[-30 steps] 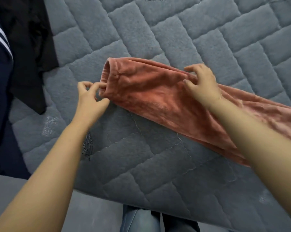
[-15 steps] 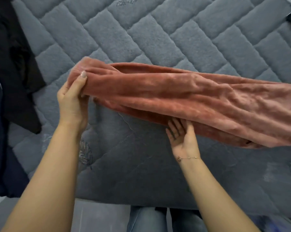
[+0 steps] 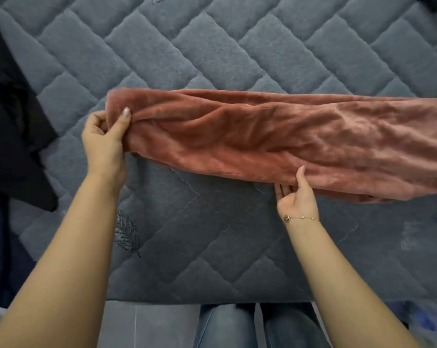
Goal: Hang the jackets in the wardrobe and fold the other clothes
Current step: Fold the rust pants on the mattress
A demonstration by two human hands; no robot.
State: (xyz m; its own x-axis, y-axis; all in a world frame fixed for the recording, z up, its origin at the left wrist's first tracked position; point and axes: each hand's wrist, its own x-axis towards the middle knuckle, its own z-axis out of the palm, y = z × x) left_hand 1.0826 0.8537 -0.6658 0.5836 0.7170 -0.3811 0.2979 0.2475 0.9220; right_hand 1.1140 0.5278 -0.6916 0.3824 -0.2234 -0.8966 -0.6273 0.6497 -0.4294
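- The left hand [image 3: 104,144] pinched the left end of the rust-pink garment [image 3: 275,144], thumb on top.
- The right hand [image 3: 296,197] pinched its lower edge, fingers underneath.
- The garment stretched across the grey quilted bed [image 3: 212,51].
- Dark clothes [image 3: 14,136] lay at the left.

text: none legible | labels: none | brands: none | numbers: none | signs: none
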